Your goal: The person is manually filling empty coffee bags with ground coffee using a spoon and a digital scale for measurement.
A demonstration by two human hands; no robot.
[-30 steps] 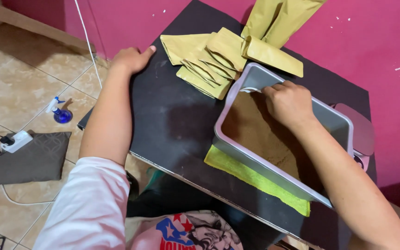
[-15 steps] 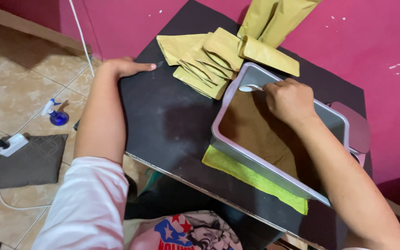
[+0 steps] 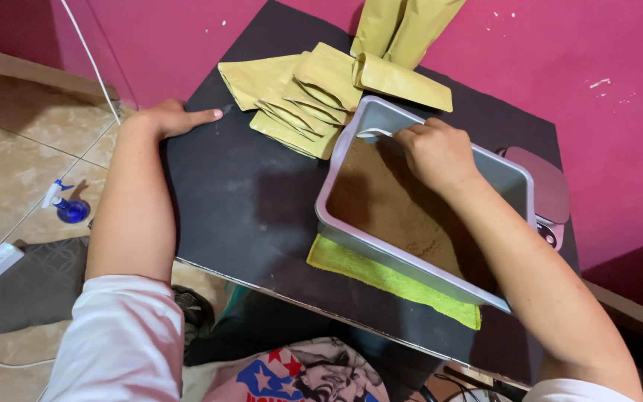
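Two hands: left hand [image 3: 164, 119] flat on table [image 3: 240, 208], right hand [image 3: 434, 152] perhaps gripping scoop [image 3: 376, 135] in tray [image 3: 511, 179]

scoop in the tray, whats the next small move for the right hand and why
Probably push the white scoop down into the brown powder: the right hand grips it at the tray's far corner, and it looks empty above the powder.

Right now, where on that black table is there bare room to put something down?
The black table is bare between the left hand, the grey tub and the near edge. The far side is crowded with gold pouches; the right hand is in the tub.
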